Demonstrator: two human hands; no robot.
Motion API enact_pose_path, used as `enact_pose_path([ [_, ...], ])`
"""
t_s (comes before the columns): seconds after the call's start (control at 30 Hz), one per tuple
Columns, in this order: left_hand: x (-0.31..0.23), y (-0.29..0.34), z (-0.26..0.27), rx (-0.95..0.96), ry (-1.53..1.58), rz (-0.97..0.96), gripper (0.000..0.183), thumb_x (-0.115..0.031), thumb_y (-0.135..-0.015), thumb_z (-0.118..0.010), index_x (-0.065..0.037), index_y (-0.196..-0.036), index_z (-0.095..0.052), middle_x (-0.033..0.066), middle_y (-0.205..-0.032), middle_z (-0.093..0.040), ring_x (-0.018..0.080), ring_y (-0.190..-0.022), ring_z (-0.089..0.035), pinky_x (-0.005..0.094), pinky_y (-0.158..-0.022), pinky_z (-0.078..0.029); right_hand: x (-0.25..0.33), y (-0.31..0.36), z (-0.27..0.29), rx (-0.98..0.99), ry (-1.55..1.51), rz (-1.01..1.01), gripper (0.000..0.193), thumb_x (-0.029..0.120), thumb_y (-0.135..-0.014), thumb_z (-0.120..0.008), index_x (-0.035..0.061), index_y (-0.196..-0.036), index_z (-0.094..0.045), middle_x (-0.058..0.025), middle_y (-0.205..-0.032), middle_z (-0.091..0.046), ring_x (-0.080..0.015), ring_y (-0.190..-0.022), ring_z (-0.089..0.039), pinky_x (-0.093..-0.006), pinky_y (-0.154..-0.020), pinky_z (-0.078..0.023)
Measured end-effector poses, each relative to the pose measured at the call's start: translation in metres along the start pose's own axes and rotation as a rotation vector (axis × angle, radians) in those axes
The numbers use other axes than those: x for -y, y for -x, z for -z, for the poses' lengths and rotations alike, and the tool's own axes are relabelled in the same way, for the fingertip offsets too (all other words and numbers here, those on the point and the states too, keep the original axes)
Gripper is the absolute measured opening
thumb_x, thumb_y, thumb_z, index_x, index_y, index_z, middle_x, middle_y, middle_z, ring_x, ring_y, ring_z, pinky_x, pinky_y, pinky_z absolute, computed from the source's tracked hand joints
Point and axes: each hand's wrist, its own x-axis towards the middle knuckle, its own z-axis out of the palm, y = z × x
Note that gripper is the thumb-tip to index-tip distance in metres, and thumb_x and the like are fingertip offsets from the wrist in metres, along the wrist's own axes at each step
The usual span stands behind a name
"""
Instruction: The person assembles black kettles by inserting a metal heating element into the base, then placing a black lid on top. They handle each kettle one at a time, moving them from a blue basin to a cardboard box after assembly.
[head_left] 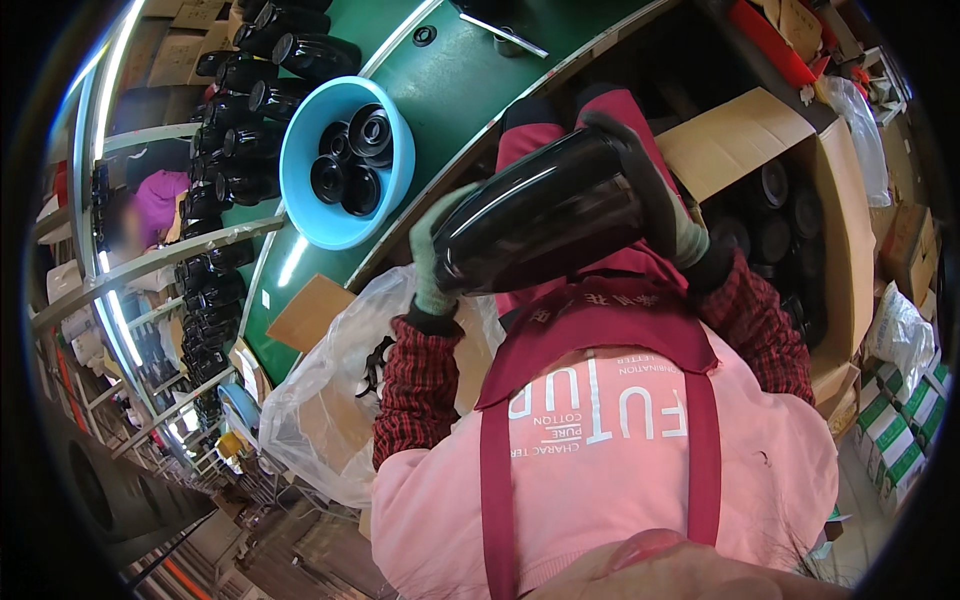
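Note:
A glossy black cylinder-like housing (545, 210) with a rounded, tapering body lies tilted across my lap, held up between both hands. My left hand (433, 255), in a grey-green glove, is wrapped round its left end. Round the other end goes my right hand (672, 205), gloved alike, with a dark palm side; some of its fingers are hidden by the housing. To the left, a light-blue basin (296, 175) on the green worktable (450, 95) contains several round black parts (371, 130).
Right of me stands an open cardboard box (848, 240) with several black pieces inside. A clear plastic bag (320, 425) lines a container at my left. Many black housings (240, 140) line the table's far side, near a person in purple (163, 205). A black ring (425, 36) lies on the table.

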Motion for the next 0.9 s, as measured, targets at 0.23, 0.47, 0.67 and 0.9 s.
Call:
enact_pose_path([
  [0.23, 0.002, 0.000, 0.016, 0.017, 0.265, 0.194, 0.043, -0.019, -0.082, -0.073, 0.002, -0.119, -0.068, 0.0092, -0.105, -0.073, 0.0197, -0.097, -0.070, 0.0312, -0.087, -0.054, 0.061, -0.007, 0.019, 0.138, 0.213, -0.580, 0.067, 0.050, -0.108, -0.038, 0.0105, -0.160, -0.026, -0.0139, -0.159, -0.036, -0.0252, -0.141, -0.043, -0.0384, -0.116, -0.038],
  [0.47, -0.060, -0.028, 0.023, -0.010, -0.408, -0.374, 0.041, -0.017, -0.076, -0.074, -0.010, -0.117, -0.070, 0.0122, -0.105, -0.071, 0.0327, -0.096, -0.070, 0.0388, -0.086, -0.055, 0.001, -0.017, 0.010, 0.218, 0.541, -0.054, 0.063, 0.041, -0.108, -0.041, 0.0067, -0.159, -0.028, -0.0144, -0.157, -0.039, -0.0272, -0.138, -0.046, -0.0408, -0.115, -0.040],
  [0.67, -0.009, -0.007, 0.022, -0.111, 0.074, -0.107, 0.025, -0.011, -0.088, -0.069, -0.008, -0.113, -0.072, 0.0040, -0.102, -0.073, 0.0183, -0.093, -0.070, 0.0335, -0.082, -0.054, -0.003, -0.028, 0.013, 0.135, 0.299, -0.016, 0.060, 0.033, -0.107, -0.044, 0.0035, -0.157, -0.030, -0.0149, -0.156, -0.041, -0.0289, -0.136, -0.049, -0.0429, -0.114, -0.041],
  [0.9, -0.050, -0.008, 0.032, -0.191, -0.504, -0.363, 0.043, -0.014, -0.073, -0.077, -0.009, -0.115, -0.069, 0.0122, -0.113, -0.070, 0.0340, -0.103, -0.068, 0.0412, -0.092, -0.054, -0.029, -0.036, 0.066, 0.134, 0.851, 0.256, 0.064, 0.039, -0.107, -0.043, 0.0020, -0.157, -0.030, -0.0152, -0.156, -0.041, -0.0308, -0.135, -0.050, -0.0446, -0.114, -0.041],
])
